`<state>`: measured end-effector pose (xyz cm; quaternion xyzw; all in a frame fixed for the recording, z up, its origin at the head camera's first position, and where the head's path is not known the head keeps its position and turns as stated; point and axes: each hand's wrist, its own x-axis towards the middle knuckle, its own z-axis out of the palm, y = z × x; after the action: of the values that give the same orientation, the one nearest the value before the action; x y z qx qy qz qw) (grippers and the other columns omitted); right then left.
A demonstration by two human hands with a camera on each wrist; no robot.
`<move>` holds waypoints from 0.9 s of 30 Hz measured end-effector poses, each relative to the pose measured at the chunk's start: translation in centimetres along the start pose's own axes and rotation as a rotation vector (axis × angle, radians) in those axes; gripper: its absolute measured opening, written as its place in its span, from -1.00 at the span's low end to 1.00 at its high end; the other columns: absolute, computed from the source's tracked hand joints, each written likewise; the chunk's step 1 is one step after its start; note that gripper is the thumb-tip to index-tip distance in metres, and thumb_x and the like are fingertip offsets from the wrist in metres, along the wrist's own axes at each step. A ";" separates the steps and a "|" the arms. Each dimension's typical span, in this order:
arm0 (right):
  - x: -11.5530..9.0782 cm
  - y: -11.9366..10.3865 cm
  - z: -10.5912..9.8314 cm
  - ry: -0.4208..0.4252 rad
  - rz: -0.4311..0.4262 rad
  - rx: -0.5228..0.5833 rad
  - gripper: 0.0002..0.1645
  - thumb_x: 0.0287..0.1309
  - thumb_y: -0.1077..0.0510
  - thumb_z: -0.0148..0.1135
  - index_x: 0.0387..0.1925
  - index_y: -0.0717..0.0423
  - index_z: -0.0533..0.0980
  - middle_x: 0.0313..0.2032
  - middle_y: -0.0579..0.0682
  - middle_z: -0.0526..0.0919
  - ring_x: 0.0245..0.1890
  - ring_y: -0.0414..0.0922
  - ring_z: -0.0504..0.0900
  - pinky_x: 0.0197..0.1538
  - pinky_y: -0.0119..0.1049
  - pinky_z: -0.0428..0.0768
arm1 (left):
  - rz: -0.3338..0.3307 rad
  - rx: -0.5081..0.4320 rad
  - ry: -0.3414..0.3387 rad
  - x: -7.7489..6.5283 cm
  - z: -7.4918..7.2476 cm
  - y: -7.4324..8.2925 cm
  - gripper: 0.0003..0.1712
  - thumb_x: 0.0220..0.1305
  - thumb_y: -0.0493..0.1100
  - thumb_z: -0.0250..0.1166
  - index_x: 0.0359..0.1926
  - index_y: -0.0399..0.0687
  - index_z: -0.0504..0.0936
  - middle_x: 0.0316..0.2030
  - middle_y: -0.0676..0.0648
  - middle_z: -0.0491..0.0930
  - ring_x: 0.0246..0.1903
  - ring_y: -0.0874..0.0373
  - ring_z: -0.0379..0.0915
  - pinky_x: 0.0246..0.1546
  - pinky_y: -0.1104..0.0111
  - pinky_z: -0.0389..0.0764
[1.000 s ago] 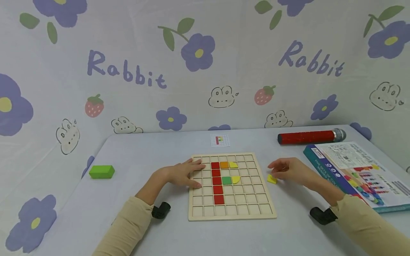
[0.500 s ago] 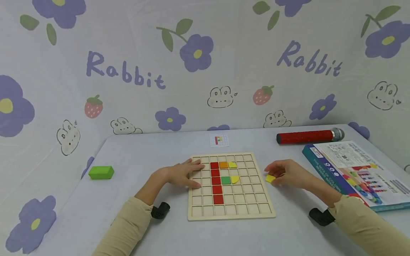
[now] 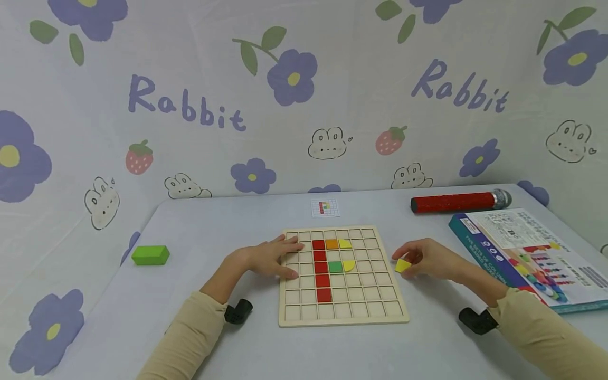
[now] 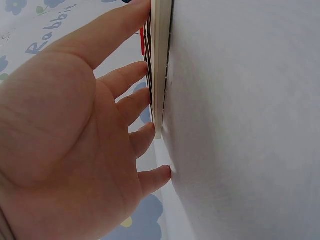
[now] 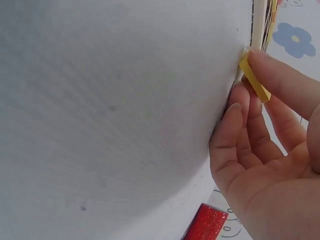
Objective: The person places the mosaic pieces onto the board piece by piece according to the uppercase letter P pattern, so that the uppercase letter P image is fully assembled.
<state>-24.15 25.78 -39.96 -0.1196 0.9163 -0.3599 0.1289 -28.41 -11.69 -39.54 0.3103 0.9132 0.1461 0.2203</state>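
Observation:
In the head view a wooden grid board (image 3: 304, 313) lies on the table. A column of red tiles (image 3: 322, 267) stands on it, with an orange tile (image 3: 331, 244), a green tile (image 3: 335, 267) and two yellow pieces (image 3: 349, 266) to its right. My left hand (image 3: 268, 258) rests spread over the board's left edge; the left wrist view shows its fingertips along the rim (image 4: 160, 60). Just off the board's right side, my right hand (image 3: 429, 258) pinches a small yellow tile (image 5: 254, 80) between thumb and fingers, tilted in the right wrist view.
Behind the board lies a small pattern card (image 3: 325, 208). A green block (image 3: 150, 255) sits far left. At the right are a red microphone (image 3: 458, 202) and a flat printed box (image 3: 537, 258), close to my right forearm. A patterned cloth (image 3: 204, 148) hangs behind.
My right fingers have closed on the yellow tile, which lay on the table and now sits tilted between them. The left hand stays on the board.

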 end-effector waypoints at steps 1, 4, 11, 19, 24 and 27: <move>0.0 0.0 0.0 -0.002 0.007 -0.001 -0.61 0.00 0.30 0.41 -0.06 0.17 0.61 -0.32 0.01 0.54 -0.28 -0.04 0.45 -0.26 -0.27 0.54 | 0.000 0.001 0.000 0.0 0.0 0.0 -0.13 0.25 0.16 0.25 0.47 0.09 0.10 0.48 -0.01 -0.14 0.44 -0.05 -0.42 0.34 -0.09 -0.19; 0.1 0.0 -0.2 0.002 0.045 0.024 -0.66 0.07 0.25 0.37 -0.06 0.18 0.60 -0.32 0.02 0.56 -0.31 -0.04 0.48 -0.28 -0.27 0.55 | -0.001 -0.002 -0.001 0.1 0.0 0.1 -0.13 0.24 0.16 0.25 0.47 0.08 0.10 0.48 -0.01 -0.14 0.44 -0.05 -0.41 0.33 -0.10 -0.18; 0.8 -0.8 -0.2 0.059 0.150 0.175 -0.60 0.10 0.13 0.36 -0.04 0.23 0.55 -0.27 0.05 0.63 -0.35 -0.05 0.58 -0.23 -0.27 0.61 | 0.002 -0.005 0.003 0.1 0.0 0.0 -0.13 0.24 0.16 0.26 0.47 0.08 0.11 0.48 -0.01 -0.13 0.44 -0.07 -0.41 0.33 -0.10 -0.18; 2.2 -2.6 0.9 0.049 0.194 0.231 -0.55 0.10 0.12 0.37 0.01 0.24 0.55 -0.27 0.04 0.65 -0.37 -0.06 0.59 -0.24 -0.31 0.61 | 0.004 -0.017 0.003 0.0 0.1 0.0 -0.13 0.24 0.15 0.26 0.47 0.07 0.12 0.48 -0.03 -0.12 0.44 -0.08 -0.40 0.33 -0.11 -0.18; 3.2 -3.5 1.5 0.036 0.183 0.219 -0.55 0.13 0.12 0.35 0.02 0.25 0.55 -0.27 0.04 0.64 -0.39 -0.09 0.57 -0.29 -0.35 0.58 | 0.010 -0.011 0.003 0.1 0.1 -0.1 -0.13 0.24 0.16 0.25 0.47 0.06 0.12 0.48 -0.04 -0.12 0.44 -0.08 -0.40 0.33 -0.11 -0.17; 3.7 -3.9 1.9 0.032 0.175 0.235 -0.56 0.14 0.14 0.34 0.03 0.26 0.55 -0.23 0.05 0.64 -0.38 -0.11 0.59 -0.27 -0.36 0.59 | 0.012 -0.009 0.003 0.0 0.0 0.0 -0.13 0.24 0.16 0.25 0.47 0.05 0.11 0.48 -0.04 -0.12 0.44 -0.09 -0.40 0.32 -0.12 -0.16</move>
<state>-26.48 20.62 -39.14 -0.0176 0.8767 -0.4539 0.1585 -28.46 -11.70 -39.54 0.3144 0.9109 0.1520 0.2196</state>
